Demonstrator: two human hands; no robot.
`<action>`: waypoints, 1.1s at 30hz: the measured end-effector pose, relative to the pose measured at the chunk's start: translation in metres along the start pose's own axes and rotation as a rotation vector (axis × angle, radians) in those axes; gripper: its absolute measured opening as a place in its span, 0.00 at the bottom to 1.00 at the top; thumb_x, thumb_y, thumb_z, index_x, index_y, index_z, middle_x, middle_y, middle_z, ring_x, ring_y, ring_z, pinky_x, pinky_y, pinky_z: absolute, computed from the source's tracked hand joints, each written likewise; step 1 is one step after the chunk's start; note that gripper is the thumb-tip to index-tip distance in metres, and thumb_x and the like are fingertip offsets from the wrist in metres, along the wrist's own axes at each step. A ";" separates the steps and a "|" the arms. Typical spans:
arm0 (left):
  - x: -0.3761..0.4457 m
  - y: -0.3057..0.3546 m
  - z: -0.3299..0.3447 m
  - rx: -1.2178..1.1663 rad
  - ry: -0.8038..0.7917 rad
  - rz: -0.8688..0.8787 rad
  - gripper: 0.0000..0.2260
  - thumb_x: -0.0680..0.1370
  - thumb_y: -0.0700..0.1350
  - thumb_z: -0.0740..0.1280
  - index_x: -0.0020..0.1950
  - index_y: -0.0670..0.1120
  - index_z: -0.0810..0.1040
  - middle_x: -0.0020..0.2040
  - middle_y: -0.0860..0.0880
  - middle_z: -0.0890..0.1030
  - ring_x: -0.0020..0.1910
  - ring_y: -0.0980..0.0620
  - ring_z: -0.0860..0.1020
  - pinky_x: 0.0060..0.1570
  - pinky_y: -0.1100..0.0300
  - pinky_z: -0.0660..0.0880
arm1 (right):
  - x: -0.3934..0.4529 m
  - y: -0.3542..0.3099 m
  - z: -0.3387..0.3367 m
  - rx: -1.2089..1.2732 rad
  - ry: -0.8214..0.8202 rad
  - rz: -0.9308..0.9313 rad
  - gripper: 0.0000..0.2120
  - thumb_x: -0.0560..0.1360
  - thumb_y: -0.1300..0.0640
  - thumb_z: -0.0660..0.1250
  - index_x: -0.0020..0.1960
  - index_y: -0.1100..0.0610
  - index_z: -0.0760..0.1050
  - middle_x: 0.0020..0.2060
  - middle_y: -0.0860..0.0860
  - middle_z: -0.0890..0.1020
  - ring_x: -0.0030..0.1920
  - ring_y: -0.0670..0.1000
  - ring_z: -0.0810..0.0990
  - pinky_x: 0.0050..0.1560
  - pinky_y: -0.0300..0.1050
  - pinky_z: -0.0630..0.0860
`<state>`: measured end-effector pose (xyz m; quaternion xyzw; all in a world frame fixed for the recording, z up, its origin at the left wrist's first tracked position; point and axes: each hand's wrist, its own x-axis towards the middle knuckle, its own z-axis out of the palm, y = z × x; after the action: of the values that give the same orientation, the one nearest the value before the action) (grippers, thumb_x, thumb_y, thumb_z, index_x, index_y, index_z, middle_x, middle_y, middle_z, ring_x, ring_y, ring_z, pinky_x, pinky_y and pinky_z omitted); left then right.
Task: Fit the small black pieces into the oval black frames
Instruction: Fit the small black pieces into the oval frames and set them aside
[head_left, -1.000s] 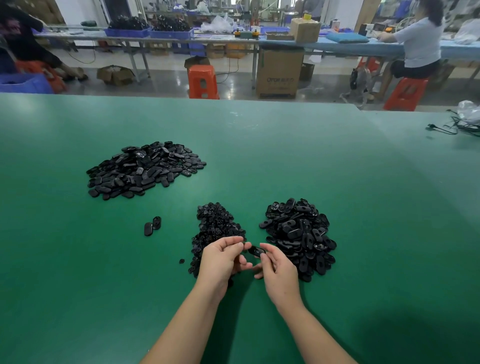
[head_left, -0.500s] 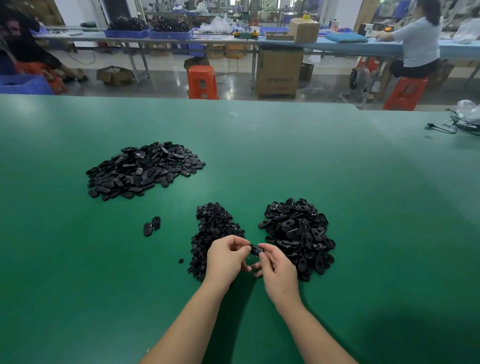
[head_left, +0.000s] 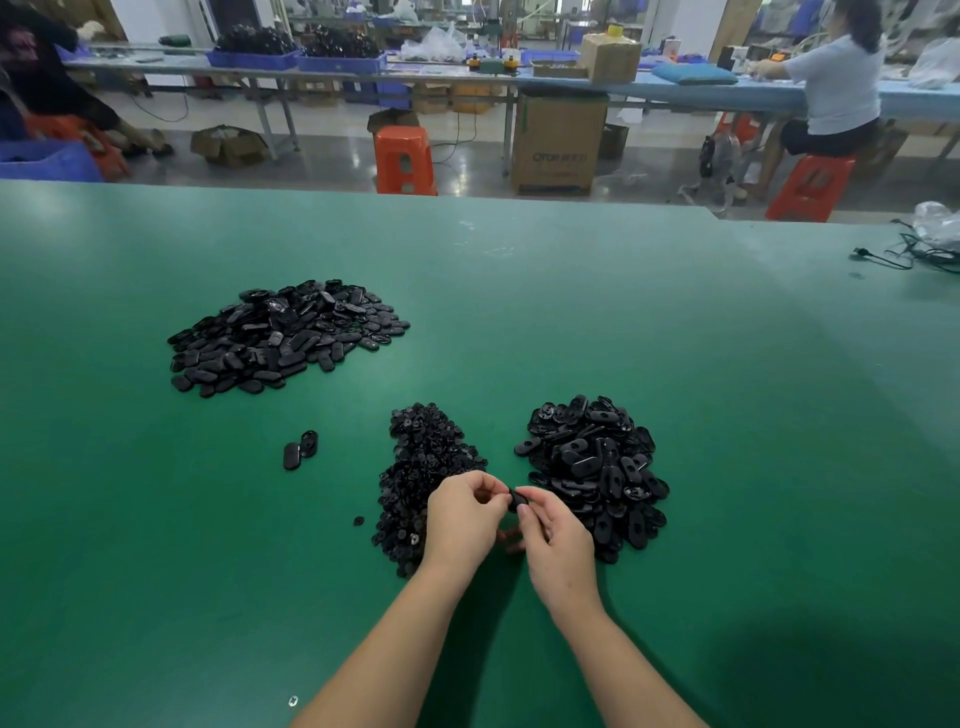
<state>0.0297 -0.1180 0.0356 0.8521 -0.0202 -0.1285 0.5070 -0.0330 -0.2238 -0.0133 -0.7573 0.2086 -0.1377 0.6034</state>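
Since the earlier frame both hands have closed in a little: my left hand (head_left: 462, 514) has curled its fingers (head_left: 485, 488) tighter toward the right hand (head_left: 558, 540), and the piles have not shifted.

Finding one: the frame (head_left: 519, 500) sits between the two sets of fingertips, pinched from the right by the right fingers (head_left: 527, 512) and met from the left by the curled left fingers. I cannot tell whether the left fingers carry a small piece; whatever they hold is hidden.

Finding two: the small pieces (head_left: 423, 467) lie heaped just beyond and left of the left fingers, partly covered by that hand. One stray piece (head_left: 358, 520) lies apart, further left.

Finding three: the frame pile (head_left: 595, 467) lies just right of and beyond the right fingers, touching distance from them.

Finding four: two loose ovals (head_left: 300, 451) lie side by side well left of the fingers, and a large pile (head_left: 280, 338) lies far beyond and left, all on the green tabletop (head_left: 675, 389).
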 end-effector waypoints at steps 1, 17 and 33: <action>0.000 0.000 0.000 0.023 0.006 0.010 0.06 0.77 0.41 0.72 0.41 0.49 0.83 0.38 0.52 0.84 0.34 0.54 0.81 0.30 0.69 0.72 | 0.000 0.000 0.000 0.011 0.002 0.003 0.12 0.82 0.61 0.65 0.56 0.45 0.79 0.47 0.44 0.87 0.44 0.48 0.86 0.49 0.53 0.84; 0.004 0.000 0.004 0.089 0.004 0.023 0.07 0.76 0.45 0.72 0.39 0.53 0.80 0.39 0.56 0.82 0.34 0.61 0.76 0.32 0.68 0.67 | 0.000 0.000 -0.002 0.021 0.022 -0.004 0.10 0.82 0.61 0.65 0.58 0.48 0.80 0.48 0.40 0.86 0.51 0.39 0.84 0.52 0.36 0.80; 0.002 -0.003 0.004 0.260 0.015 0.159 0.04 0.77 0.45 0.71 0.43 0.53 0.79 0.43 0.55 0.79 0.35 0.60 0.73 0.34 0.68 0.67 | 0.001 0.001 0.000 0.017 0.024 -0.014 0.15 0.82 0.61 0.65 0.54 0.40 0.78 0.48 0.41 0.86 0.52 0.40 0.84 0.55 0.40 0.81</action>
<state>0.0309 -0.1202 0.0310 0.9072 -0.1003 -0.0777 0.4012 -0.0325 -0.2243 -0.0147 -0.7518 0.2091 -0.1528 0.6064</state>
